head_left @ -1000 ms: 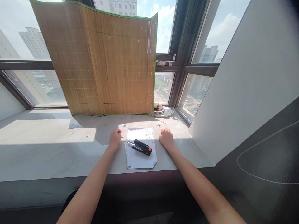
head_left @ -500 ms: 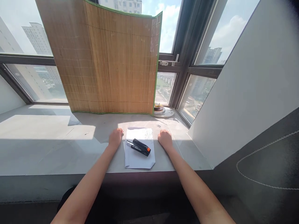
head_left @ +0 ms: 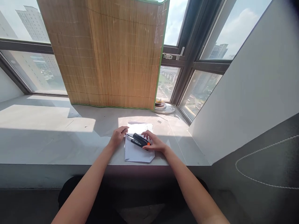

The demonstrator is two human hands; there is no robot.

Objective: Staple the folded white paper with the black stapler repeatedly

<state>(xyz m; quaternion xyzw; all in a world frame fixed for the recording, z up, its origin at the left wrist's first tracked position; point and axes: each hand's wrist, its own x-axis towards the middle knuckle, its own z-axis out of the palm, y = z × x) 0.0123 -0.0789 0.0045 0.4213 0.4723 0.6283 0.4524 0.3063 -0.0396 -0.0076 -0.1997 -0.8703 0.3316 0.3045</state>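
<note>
A black stapler (head_left: pixel 137 142) with an orange patch at its right end lies slanted on folded white sheets of paper (head_left: pixel 138 155). Its metal rail sticks out at the left. My right hand (head_left: pixel 154 142) curves around the orange end, thumb on the near side and fingers on the far side. At the paper's left edge, my left hand (head_left: pixel 118 136) has thumb and forefinger close together beside the rail's tip. Anything small between those fingertips is too small to make out.
A bamboo mat (head_left: pixel 116 62) with green edging stands against the window. Stacked plates (head_left: pixel 164 108) sit in the corner behind it. Small staple-like bits (head_left: pixel 159 121) lie on the pale sill (head_left: pixel 58 146). A white wall (head_left: pixel 233 102) slopes along the right.
My right hand has come from the paper's right side onto the stapler, its fist opening around the end. My left hand has moved slightly right, toward the rail's tip. The view has tilted down.
</note>
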